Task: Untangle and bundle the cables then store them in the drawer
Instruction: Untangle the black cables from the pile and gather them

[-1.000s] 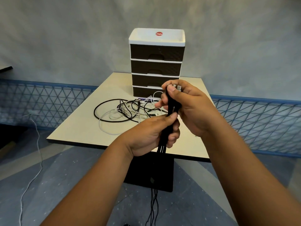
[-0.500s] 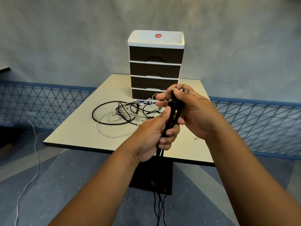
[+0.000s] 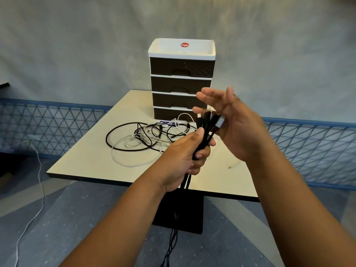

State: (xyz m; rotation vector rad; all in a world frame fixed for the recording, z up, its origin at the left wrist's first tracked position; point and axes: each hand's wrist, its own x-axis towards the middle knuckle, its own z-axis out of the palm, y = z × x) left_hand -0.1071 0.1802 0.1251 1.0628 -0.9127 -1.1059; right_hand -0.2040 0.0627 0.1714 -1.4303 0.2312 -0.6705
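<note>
Fingers (image 3: pixel 200 155) around black cables (image 3: pixel 207 130), right hand (image 3: pixel 229 128) splayed.

Black cables (image 3: pixel 201 143) gathered upright; tangle (image 3: pixel 146 137) by the drawer unit (image 3: pixel 182 81).
Their plug ends fan out on top, strands hanging floorward. Black and white cables lie knotted before four closed dark drawers.

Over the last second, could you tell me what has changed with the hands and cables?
The right hand let go of the black cable bundle and opened, fingers spread. The left hand still grips the bundle. The tangled cables and closed drawer unit are unchanged.
</note>
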